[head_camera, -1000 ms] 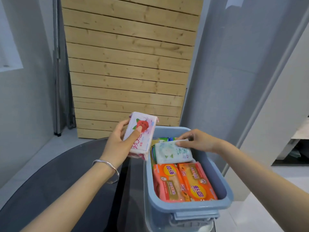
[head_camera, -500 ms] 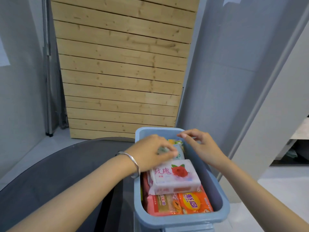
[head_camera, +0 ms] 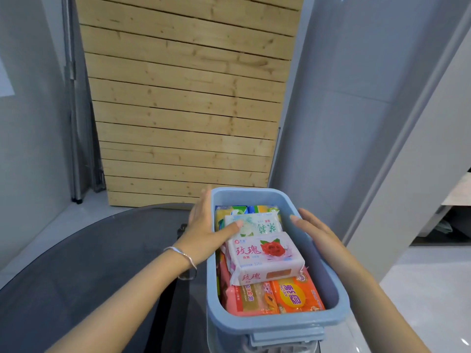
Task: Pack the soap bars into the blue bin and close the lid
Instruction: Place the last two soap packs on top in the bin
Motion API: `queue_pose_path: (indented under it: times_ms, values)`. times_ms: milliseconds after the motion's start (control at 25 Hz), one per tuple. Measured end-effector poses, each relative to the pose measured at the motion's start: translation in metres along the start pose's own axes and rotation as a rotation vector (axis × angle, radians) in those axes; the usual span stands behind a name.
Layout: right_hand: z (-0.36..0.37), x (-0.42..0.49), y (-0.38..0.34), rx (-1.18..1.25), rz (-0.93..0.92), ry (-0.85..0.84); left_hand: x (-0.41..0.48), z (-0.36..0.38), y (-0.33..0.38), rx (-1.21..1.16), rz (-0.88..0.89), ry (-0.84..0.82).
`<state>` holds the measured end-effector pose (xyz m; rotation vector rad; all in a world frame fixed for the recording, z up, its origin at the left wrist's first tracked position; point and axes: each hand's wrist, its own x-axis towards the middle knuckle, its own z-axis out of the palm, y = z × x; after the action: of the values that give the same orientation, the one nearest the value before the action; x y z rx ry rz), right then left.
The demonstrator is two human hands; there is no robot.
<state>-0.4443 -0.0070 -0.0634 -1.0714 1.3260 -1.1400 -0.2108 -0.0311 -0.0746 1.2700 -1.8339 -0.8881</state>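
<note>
Bare left forearm [head_camera: 114, 296] extends from 7 o'clock and right forearm [head_camera: 369, 289] from 5 o'clock; left hand [head_camera: 204, 225] is flat, fingers straight toward 12 o'clock, thumb spread toward 3 o'clock; right hand [head_camera: 314, 231] is relaxed, fingers straight toward 11 o'clock.

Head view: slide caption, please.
Left hand and right hand flank the blue bin of soap bars, rose bar on top.

Wooden slat panel [head_camera: 188, 98] leans against grey wall [head_camera: 344, 110].
</note>
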Motion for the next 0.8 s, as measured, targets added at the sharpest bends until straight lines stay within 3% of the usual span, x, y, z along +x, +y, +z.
queue_pose_path:
  times_ms: [80,120,200,400,560,800]
  values:
    - [-0.001,-0.013,0.009,0.369,0.268,-0.178,-0.019,0.005,0.001,-0.440,-0.238,-0.054]
    - [0.000,-0.020,0.016,0.476,0.322,-0.232,-0.026,0.009,-0.001,-0.550,-0.315,-0.115]
    - [-0.001,-0.030,0.030,0.579,0.325,-0.274,-0.033,0.016,-0.004,-0.710,-0.376,-0.122]
    - [0.004,-0.039,0.032,0.631,0.262,-0.244,-0.035,0.033,0.003,-1.097,-0.485,0.046]
    - [0.007,-0.042,0.025,0.635,0.177,-0.193,-0.036,0.028,0.012,-1.234,-0.481,-0.060]
    - [0.030,-0.051,0.001,0.645,0.119,-0.237,-0.049,-0.005,0.027,-1.139,-0.324,0.104]
